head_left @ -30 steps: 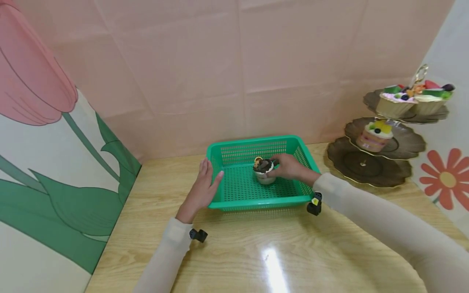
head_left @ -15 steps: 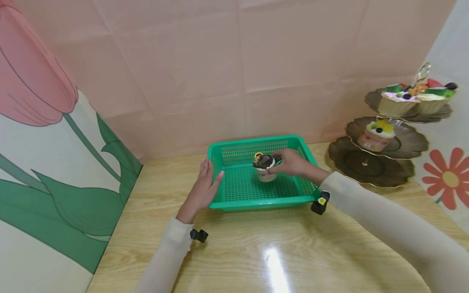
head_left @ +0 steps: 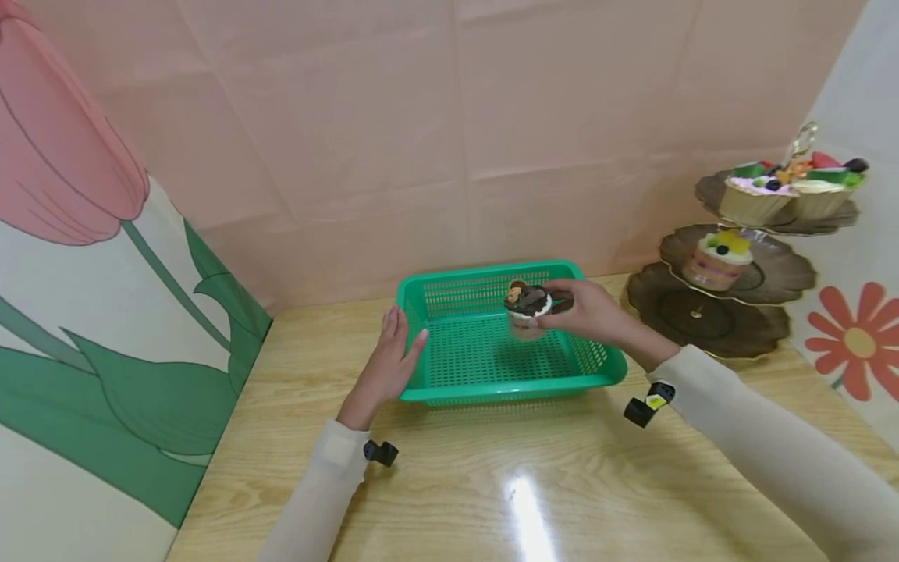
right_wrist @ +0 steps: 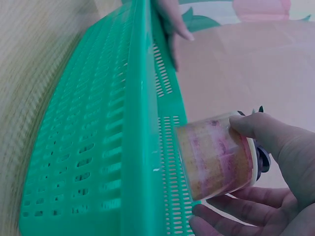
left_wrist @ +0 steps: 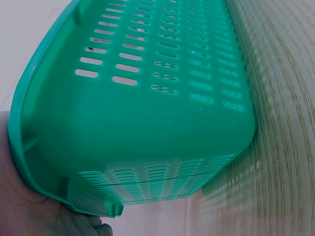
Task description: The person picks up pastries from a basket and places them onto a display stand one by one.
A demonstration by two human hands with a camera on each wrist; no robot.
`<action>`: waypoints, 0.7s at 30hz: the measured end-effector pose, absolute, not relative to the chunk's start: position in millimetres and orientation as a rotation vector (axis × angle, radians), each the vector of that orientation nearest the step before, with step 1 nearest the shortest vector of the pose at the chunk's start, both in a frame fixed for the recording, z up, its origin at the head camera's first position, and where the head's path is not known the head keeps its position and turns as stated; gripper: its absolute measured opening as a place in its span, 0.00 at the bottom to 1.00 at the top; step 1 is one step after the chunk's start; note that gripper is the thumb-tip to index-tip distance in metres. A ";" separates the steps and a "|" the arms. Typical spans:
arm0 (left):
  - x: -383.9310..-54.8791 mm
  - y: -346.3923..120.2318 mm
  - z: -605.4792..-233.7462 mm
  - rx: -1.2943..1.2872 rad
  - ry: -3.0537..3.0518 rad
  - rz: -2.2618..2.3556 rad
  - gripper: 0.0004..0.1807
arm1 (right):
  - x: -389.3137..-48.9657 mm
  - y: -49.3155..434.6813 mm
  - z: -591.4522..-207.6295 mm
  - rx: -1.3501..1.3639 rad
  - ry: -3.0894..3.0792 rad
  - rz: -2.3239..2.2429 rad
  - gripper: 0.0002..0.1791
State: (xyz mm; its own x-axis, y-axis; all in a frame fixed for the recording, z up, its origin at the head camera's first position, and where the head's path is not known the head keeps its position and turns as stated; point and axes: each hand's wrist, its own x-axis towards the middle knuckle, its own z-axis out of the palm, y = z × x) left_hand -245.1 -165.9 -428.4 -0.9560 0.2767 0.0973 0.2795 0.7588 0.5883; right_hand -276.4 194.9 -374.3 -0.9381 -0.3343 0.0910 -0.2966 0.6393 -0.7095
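A small cake cup (head_left: 527, 312) with chocolate pieces, a nut-like bit and white cream on top is pinched between the thumb and fingers of my right hand (head_left: 597, 312). It hangs upright above the right part of a green plastic basket (head_left: 506, 388). In the right wrist view the cup's side (right_wrist: 216, 157) shows pink and tan layers, raised to about the level of the basket's rim. My left hand (head_left: 391, 363), fingers straight, rests against the basket's left rim. The left wrist view shows part of that hand (left_wrist: 44, 214) at the rim's corner.
At the right stands a three-tier brown stand (head_left: 702, 324) with gold edges. Its top tier bears fruit-topped cupcakes (head_left: 755, 203); a pink layered cake cup (head_left: 716, 265) sits on the middle one. A pink cloth (head_left: 351, 156) hangs behind the wooden table (head_left: 435, 484).
My right hand has lifted the cake cup up from the basket's floor and carried it a little to the right. The left hand stays at the basket's left rim.
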 end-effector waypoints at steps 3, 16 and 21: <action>-245.4 -166.1 -429.3 -0.465 -2.930 -0.984 0.50 | -267.8 201.3 -370.1 -0.510 2.824 -1.203 0.42; -245.1 -165.8 -428.9 -0.474 -2.919 -0.999 0.50 | -226.2 237.5 -363.9 -0.454 2.988 -1.298 0.36; -245.3 -166.4 -430.0 -0.478 -2.920 -0.996 0.49 | -211.7 252.4 -357.2 -0.381 3.037 -1.291 0.35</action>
State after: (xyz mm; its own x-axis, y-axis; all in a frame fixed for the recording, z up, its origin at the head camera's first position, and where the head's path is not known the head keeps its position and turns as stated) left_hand -245.3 -166.4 -430.0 -0.9528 0.2803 0.1165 0.2931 0.7494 0.5937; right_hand -211.7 252.4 -357.2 -0.9578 -0.1382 0.2521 -0.2775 0.6741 -0.6845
